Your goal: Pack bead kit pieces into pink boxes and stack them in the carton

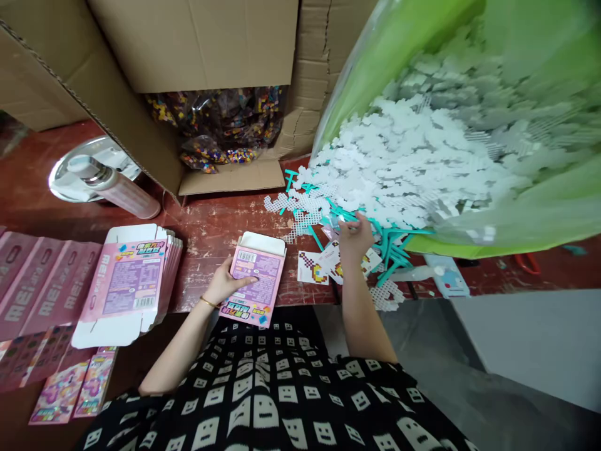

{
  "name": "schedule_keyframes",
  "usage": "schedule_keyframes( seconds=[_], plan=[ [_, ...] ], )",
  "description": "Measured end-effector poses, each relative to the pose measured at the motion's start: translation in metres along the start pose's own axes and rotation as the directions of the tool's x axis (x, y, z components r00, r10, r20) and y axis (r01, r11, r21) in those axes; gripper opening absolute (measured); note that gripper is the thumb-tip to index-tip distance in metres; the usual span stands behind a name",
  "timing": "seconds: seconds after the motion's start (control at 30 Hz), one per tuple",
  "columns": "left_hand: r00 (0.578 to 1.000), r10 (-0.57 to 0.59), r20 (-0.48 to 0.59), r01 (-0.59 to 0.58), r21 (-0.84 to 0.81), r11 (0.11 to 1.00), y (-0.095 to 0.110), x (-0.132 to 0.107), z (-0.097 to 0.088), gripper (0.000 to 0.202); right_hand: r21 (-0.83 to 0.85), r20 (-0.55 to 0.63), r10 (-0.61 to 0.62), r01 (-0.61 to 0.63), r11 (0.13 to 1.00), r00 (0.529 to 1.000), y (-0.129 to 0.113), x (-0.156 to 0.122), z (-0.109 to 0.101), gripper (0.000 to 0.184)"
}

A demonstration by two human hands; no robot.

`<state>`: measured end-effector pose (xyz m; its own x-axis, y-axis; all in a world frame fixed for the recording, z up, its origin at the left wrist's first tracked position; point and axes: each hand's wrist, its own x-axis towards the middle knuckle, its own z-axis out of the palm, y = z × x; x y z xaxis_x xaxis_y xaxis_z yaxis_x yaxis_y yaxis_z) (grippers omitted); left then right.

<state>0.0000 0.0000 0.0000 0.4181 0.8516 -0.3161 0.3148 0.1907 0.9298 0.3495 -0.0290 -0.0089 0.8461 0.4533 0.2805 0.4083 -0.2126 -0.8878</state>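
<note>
My left hand (226,285) grips a pink and purple cardboard box (260,279) by its left side, thumb across the printed face. The box's white top flap (263,243) stands open at the far end. My right hand (355,237) reaches to a pile of teal plastic sticks (393,254), its fingers bent; whether anything is in them I cannot make out. Printed pattern cards (313,268) lie just left of that wrist. White perforated plastic pieces (307,210) are scattered between the box and the right hand.
A green bag (511,241) spills many white plastic shapes (413,163) at the right. Behind stands a carton (211,44) with bags of coloured beads (235,119). At the left are flat box blanks (124,275), a bottle (117,188) and a metal tray (61,181).
</note>
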Motion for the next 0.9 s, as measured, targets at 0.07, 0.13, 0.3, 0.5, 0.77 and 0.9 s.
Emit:
schedule_keyframes(
  seconds=[0.07, 0.13, 0.3, 0.5, 0.77, 0.9],
  plan=[
    [1.0, 0.025, 0.001, -0.025, 0.032, 0.999, 0.003, -0.001, -0.002, 0.068, 0.05, 0.112, -0.107, 0.102, 0.994, 0.988, -0.026, -0.027, 0.011, 0.041],
    [0.998, 0.062, 0.004, -0.062, 0.078, 0.995, 0.006, -0.004, -0.003, 0.068, 0.189, 0.439, -0.222, 0.152, 0.97, 0.87, -0.055, -0.06, 0.031, 0.036],
    [0.985, 0.11, -0.133, -0.079, 0.215, 0.973, 0.003, -0.008, -0.023, 0.074, 0.266, 0.801, -0.332, 0.2, 0.943, 0.498, -0.096, -0.096, 0.065, 0.006],
    [0.969, 0.093, -0.228, 0.017, 0.44, 0.898, -0.012, 0.003, -0.057, 0.08, -0.399, 0.858, 0.062, 0.587, 0.705, 0.51, -0.06, -0.067, 0.014, 0.085],
    [0.825, 0.565, 0.027, -0.415, 0.708, 0.571, 0.054, 0.06, 0.02, 0.052, -0.145, 0.97, -0.004, 0.59, 0.794, 0.245, -0.043, -0.031, 0.016, 0.039],
    [0.903, 0.378, 0.203, -0.414, 0.648, 0.639, 0.077, 0.105, 0.081, 0.04, -0.095, 0.901, -0.128, 0.476, 0.875, 0.415, -0.042, 0.001, 0.003, 0.016]
  ],
)
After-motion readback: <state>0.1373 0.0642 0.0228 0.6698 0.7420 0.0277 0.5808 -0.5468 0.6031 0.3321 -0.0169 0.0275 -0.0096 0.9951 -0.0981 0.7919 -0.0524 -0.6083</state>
